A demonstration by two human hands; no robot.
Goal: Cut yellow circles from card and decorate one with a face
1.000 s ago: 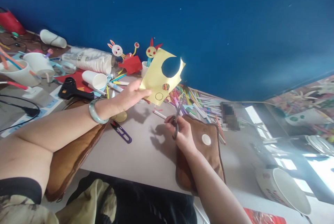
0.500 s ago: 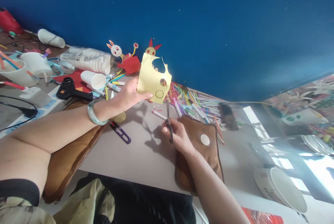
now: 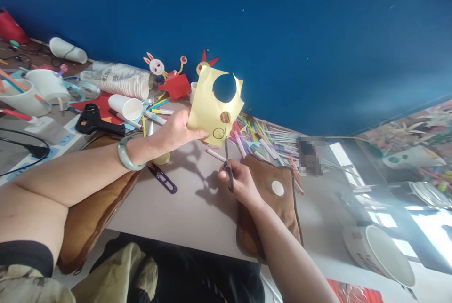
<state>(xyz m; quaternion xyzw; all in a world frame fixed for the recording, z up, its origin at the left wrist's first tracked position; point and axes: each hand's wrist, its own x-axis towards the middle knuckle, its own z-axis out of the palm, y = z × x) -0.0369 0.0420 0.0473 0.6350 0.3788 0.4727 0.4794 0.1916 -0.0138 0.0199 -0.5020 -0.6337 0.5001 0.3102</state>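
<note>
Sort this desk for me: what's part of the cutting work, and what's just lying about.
In use:
- yellow paper with a drawn circle, in the left hand
- scissors, in the right hand

Apparently just lying about:
- black glue gun
- purple snips
- white cup on its side
- white bowl

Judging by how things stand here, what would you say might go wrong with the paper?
The scissors in the right hand point up beside the drawn circle, so a slip might cut its outline. The yellow paper could tear at the narrow strip right of the small hole. The left hand's thumb lies near that circle and might get nicked.
</note>
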